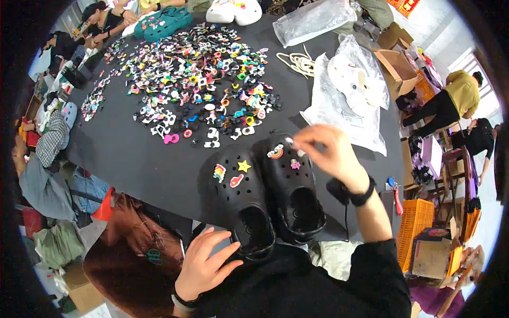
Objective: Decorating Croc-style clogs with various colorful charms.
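Note:
Two black clogs stand side by side on the dark table, toes pointing away from me. On the left clog (246, 193) are a yellow star charm (244, 166), a rainbow charm (219, 173) and a red pointing-hand charm (236, 180). The right clog (283, 180) carries a rainbow-and-cloud charm (275, 152) and a pink-purple charm (295, 164). Over its toe, my right hand (331, 153) pinches a small white shoe charm (289, 140), partly hidden by the fingertips. My left hand (207, 265) is open beside the left clog's heel, fingers spread, holding nothing.
Beyond the clogs spreads a large pile of colourful shoe charms (196, 79). White clogs in a plastic bag (352, 90) and a pale cord (299, 63) lie at the right. Teal clogs (163, 24) stand at the far edge, near people. An orange crate (414, 225) is beside the table.

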Demonstrator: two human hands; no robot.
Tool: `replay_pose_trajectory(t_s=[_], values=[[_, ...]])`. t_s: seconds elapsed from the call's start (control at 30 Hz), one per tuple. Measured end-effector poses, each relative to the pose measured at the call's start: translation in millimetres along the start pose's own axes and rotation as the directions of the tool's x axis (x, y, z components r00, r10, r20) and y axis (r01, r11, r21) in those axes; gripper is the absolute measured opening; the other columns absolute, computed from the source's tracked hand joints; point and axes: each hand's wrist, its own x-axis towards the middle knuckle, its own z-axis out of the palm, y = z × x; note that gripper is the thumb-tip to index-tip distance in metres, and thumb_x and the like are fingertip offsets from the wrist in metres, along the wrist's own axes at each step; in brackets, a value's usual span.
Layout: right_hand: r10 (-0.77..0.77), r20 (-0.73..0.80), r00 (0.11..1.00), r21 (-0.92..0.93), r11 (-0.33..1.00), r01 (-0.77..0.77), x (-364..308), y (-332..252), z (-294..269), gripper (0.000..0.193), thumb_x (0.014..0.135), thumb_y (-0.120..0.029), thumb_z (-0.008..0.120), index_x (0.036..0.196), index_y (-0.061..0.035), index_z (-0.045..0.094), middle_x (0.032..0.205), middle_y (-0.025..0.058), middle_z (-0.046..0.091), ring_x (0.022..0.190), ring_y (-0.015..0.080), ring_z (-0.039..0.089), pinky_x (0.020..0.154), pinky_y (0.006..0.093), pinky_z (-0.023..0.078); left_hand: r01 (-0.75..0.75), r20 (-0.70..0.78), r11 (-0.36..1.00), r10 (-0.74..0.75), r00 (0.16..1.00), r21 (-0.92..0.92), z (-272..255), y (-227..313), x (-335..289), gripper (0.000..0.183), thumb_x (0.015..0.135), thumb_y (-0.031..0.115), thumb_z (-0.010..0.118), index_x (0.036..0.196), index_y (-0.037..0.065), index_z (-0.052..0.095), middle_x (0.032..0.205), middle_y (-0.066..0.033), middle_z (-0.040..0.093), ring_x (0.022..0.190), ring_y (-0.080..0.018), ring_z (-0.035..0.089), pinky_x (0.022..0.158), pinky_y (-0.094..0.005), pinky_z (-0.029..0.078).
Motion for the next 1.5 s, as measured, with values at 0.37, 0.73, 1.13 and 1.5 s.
replay_pose_trajectory(t_s=[0.37, 0.73, 1.13, 1.5], values=[[0.008, -0.174, 0.985, -0.02, 1.0, -0.011, -67.2, -9.4, 8.7, 0.011, 0.074, -0.009, 0.077, 0.082, -0.0091, 0.069, 0.086, 0.0055, 0.07, 0.078, 0.022, 0.067, 0.07, 0.0321, 0.054, -0.257, 0.015, 0.958, 0.257, 0.966, 0.13, -15.2, 13.9, 65.5, 0.038, 0.069, 0.019, 0.08, 0.102, 0.007, 0.067, 0.11, -0.0113, 0.063, 0.11, -0.0312, 0.058, 0.1, -0.0506, 0.043], [0.143, -0.133, 0.981, 0.034, 0.99, -0.139, -79.2, 6.6, 9.8, 0.012, 0.076, -0.008, 0.074, 0.089, -0.0076, 0.071, 0.09, 0.0056, 0.069, 0.084, 0.0245, 0.066, 0.076, 0.0341, 0.053, -0.397, 0.298, 0.899, 0.334, 0.894, 0.187, 28.9, 40.0, 95.9, 0.045, 0.072, 0.007, 0.064, 0.117, 0.004, 0.062, 0.124, -0.0115, 0.058, 0.097, -0.0267, 0.059, 0.085, -0.0399, 0.046], [-0.01, -0.116, 0.993, -0.103, 0.995, -0.002, -85.7, 1.1, 2.4, 0.02, 0.072, -0.004, 0.072, 0.091, -0.0092, 0.072, 0.09, 0.0031, 0.069, 0.082, 0.0207, 0.064, 0.07, 0.0319, 0.053, -0.371, 0.388, 0.913, 0.284, 0.877, 0.171, 33.6, 36.2, 105.0, 0.043, 0.076, 0.01, 0.066, 0.118, 0.004, 0.061, 0.139, -0.0145, 0.049, 0.131, -0.0378, 0.043, 0.11, -0.0505, 0.033], [0.023, -0.179, 0.983, -0.156, 0.986, -0.051, -87.7, -4.9, 14.3, 0.018, 0.072, -0.004, 0.073, 0.089, -0.0088, 0.071, 0.087, 0.0038, 0.067, 0.076, 0.0207, 0.064, 0.065, 0.031, 0.054, -0.345, 0.348, 0.925, 0.274, 0.897, 0.159, 46.8, 29.6, 96.1, 0.035, 0.077, 0.014, 0.066, 0.111, 0.006, 0.065, 0.136, -0.0091, 0.054, 0.133, -0.0404, 0.041, 0.108, -0.052, 0.032]])
